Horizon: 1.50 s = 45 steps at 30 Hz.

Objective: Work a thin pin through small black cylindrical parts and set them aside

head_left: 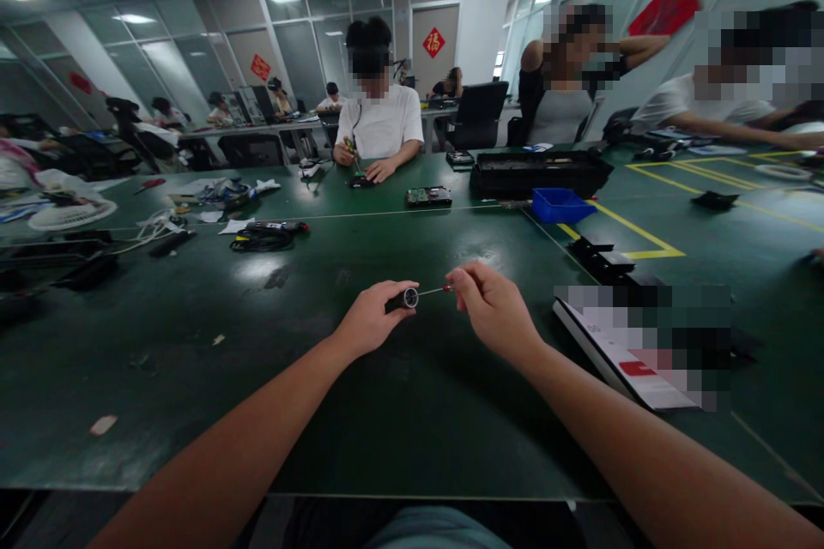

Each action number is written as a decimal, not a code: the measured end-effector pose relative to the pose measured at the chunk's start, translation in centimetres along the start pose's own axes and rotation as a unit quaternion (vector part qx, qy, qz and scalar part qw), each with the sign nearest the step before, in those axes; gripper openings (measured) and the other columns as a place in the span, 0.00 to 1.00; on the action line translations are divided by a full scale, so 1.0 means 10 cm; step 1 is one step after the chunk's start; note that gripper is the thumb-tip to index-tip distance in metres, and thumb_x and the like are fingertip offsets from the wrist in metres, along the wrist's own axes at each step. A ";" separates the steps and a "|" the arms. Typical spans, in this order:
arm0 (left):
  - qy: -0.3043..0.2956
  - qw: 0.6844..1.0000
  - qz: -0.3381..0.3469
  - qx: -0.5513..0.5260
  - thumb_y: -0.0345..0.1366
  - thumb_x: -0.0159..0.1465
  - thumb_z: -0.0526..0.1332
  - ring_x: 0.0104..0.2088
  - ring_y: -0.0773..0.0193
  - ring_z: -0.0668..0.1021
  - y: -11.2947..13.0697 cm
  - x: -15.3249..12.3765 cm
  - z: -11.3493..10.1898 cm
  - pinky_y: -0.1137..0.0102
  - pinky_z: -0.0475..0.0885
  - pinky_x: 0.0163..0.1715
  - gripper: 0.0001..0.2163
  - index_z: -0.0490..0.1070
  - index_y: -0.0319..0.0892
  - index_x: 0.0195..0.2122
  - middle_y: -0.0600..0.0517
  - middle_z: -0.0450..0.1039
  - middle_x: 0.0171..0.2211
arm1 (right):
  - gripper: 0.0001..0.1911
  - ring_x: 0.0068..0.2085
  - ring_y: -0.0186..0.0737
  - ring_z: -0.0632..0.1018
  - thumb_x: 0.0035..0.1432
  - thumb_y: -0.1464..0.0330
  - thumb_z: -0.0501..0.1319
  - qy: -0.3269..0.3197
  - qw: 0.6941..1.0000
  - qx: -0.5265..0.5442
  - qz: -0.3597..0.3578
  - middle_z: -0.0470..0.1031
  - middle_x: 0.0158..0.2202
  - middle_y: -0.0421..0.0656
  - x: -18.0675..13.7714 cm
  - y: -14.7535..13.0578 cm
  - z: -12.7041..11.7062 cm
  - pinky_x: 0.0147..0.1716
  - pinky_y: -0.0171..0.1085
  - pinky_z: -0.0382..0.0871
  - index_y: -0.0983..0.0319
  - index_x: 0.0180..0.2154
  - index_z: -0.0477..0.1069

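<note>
We take the blue tray (562, 206) as our landmark; the green tabletop (160, 360) spreads under it and out on every side; the long black casing (541, 174) lies just behind it, and the white-topped box (624, 352) lies on its near side, a little to the right and partly blurred out; our left hand (373, 317) and right hand (493, 309) are over the tabletop, nearer to us than the tray and off to its left.

We judge the work to be under way and not finished; the dark cylinder (410, 298) is in hand with its pale-ringed end facing us, and the slim red-handled tool (433, 291) is lined up with that end; whether the tip touches the rim or goes inside is too small to tell, so we cannot say how much is left there.

Our left grip is closed around the cylinder, to the tray's near left, with one digit above it and one below; our right grip is a tight pinch on the tool's red handle, likewise to the tray's near left.
</note>
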<state>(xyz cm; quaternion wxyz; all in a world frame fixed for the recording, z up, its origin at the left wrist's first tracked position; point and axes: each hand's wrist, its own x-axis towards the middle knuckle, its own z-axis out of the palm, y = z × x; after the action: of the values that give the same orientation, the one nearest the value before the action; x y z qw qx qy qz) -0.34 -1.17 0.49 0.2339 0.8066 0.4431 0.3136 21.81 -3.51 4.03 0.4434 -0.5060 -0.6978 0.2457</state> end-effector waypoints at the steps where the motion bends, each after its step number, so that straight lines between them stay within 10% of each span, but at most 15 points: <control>1: 0.000 1.000 -0.001 -0.001 0.32 0.64 0.65 0.50 0.58 0.76 0.00 0.00 0.00 0.61 0.68 0.53 0.19 0.72 0.48 0.56 0.51 0.76 0.49 | 0.14 0.26 0.37 0.72 0.68 0.60 0.52 -0.002 1.000 0.005 -0.001 0.71 0.24 0.38 0.00 0.00 0.00 0.26 0.36 0.61 0.59 0.39 0.73; 32: -0.016 1.000 -0.004 0.003 0.34 0.64 0.65 0.49 0.57 0.76 0.00 0.00 0.01 0.60 0.69 0.53 0.17 0.73 0.49 0.55 0.50 0.76 0.49 | 0.18 0.30 0.39 0.74 0.69 0.56 0.50 -0.012 1.000 0.006 0.004 0.74 0.29 0.40 -0.01 0.08 0.04 0.31 0.39 0.65 0.58 0.39 0.73; 45: 0.032 0.999 -0.009 0.001 0.31 0.64 0.65 0.51 0.57 0.76 0.00 0.02 0.02 0.60 0.69 0.56 0.19 0.72 0.46 0.56 0.49 0.76 0.50 | 0.17 0.34 0.39 0.77 0.62 0.53 0.60 0.031 0.964 0.250 0.082 0.76 0.32 0.43 0.07 0.22 0.18 0.41 0.43 0.73 0.61 0.38 0.74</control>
<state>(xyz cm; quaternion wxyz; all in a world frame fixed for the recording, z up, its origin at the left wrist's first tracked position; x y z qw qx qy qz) -0.12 -0.98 0.41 0.2217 0.7927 0.4574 0.3364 21.30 -1.88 1.65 0.5559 -0.4416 -0.5561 0.4321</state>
